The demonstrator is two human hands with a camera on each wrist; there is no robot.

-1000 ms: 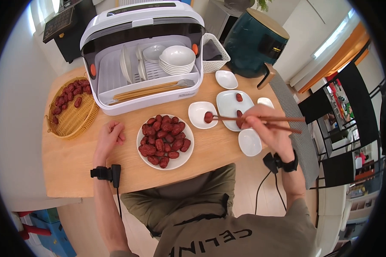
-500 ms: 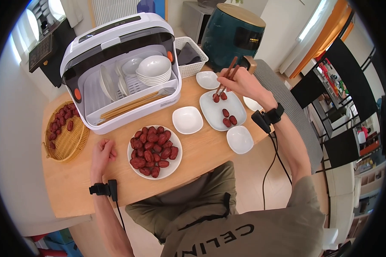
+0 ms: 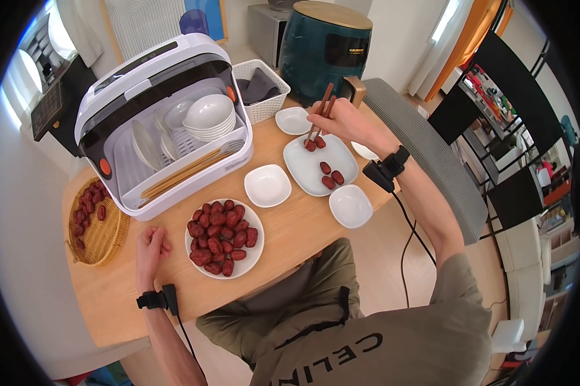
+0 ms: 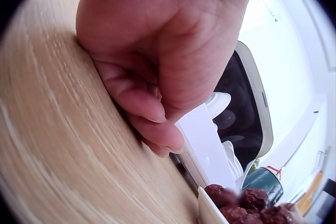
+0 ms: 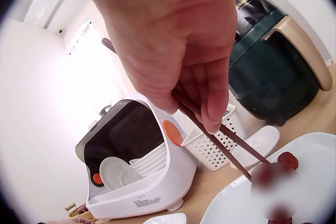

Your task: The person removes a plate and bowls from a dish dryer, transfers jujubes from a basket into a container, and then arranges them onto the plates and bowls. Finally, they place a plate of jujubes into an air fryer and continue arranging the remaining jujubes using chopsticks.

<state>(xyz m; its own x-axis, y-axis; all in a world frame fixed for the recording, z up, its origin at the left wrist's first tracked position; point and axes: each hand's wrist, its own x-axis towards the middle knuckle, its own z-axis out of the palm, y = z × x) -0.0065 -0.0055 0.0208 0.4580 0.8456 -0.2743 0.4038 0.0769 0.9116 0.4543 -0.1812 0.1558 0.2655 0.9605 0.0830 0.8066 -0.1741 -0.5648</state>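
Note:
My right hand (image 3: 349, 121) grips a pair of brown chopsticks (image 3: 328, 103) above the far side of a pale square plate (image 3: 294, 162). Their tips are at a red date (image 3: 310, 146), which sits beside another date (image 3: 320, 141); blur hides this contact in the right wrist view. Nearer the front of that plate lies a group of three dates (image 3: 328, 182). My left hand (image 3: 151, 253) rests on the table, fingers loosely curled around nothing. To its right stands a round white plate (image 3: 256, 256) heaped with dates (image 3: 217, 220).
White dishes (image 3: 267, 186) surround the square plate. A wicker basket (image 3: 113, 241) with dates stands at the left. Behind are a white dish cabinet (image 3: 181, 188) holding bowls and chopsticks, a perforated basket (image 3: 266, 110) and a green air fryer (image 3: 322, 55).
The right hand has carried a date with the chopsticks from over the small white dish to the square plate's far side, beside another date. The left hand stays put; the head view has shifted.

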